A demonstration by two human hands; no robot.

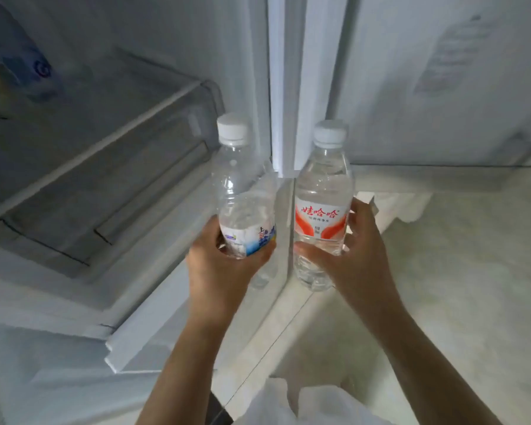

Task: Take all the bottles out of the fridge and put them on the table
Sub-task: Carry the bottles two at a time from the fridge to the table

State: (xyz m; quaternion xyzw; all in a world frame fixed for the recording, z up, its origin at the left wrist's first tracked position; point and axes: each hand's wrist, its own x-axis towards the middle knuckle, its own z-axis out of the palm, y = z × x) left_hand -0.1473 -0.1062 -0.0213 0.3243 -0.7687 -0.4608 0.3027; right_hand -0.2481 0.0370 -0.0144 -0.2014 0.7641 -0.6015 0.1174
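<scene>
I hold two clear plastic water bottles with white caps, both upright in front of the open fridge. My left hand grips the lower part of the blue-labelled bottle. My right hand grips the red-labelled bottle around its lower half. The two bottles are side by side, a small gap apart, just in front of the fridge's right door edge. The fridge interior at the left shows a glass shelf with no bottle visible on it. No table is in view.
A clear drawer sits under the glass shelf inside the fridge. The white wall rises at the right. Pale tiled floor lies below my arms. A blurred blue object shows at the upper left inside the fridge.
</scene>
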